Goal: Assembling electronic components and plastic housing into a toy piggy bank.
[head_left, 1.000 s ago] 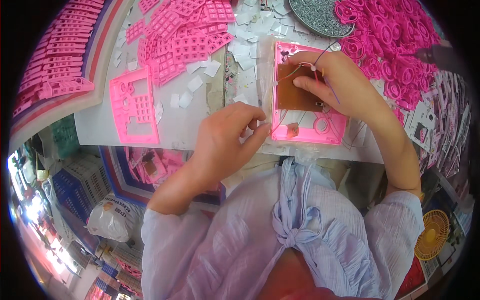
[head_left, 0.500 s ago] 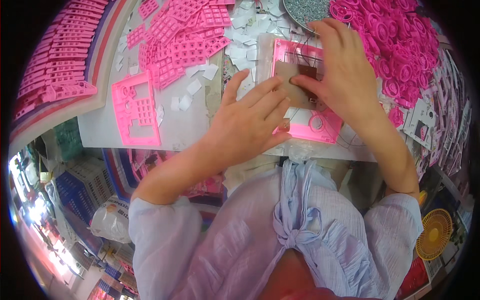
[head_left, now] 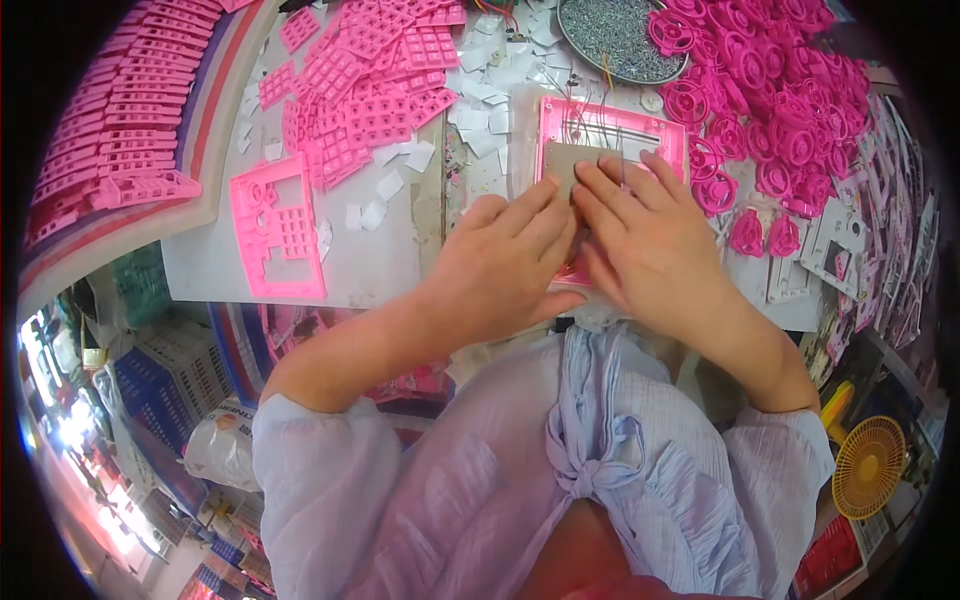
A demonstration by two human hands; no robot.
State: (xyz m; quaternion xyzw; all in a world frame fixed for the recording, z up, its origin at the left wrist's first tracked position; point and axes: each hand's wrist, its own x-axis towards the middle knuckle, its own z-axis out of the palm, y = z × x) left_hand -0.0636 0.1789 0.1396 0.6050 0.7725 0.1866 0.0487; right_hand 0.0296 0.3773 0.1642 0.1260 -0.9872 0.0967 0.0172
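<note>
In front of me lies a pink plastic casing [head_left: 662,128] with a flat brown circuit board [head_left: 570,158] set in it. Thin wires run from the board over the casing's far side. My left hand [head_left: 505,255] rests along the board's left side, fingers stretched out and thumb apart. My right hand [head_left: 655,245] lies over the board's right part, its fingers extended and close to the left fingertips. Both hands cover most of the board and the casing's near half.
Pink keypad pieces [head_left: 375,115] are heaped behind left, near another pink casing [head_left: 315,255]. White paper pieces are scattered around. A round tray of small screws [head_left: 620,45] stands at the back, beside piled dark-pink ring-shaped parts [head_left: 760,80]. White frames crowd the right edge.
My right hand has come down from the casing's far right side and now lies on the board, fingers nearer my left hand. My left hand has stayed nearly in place.
</note>
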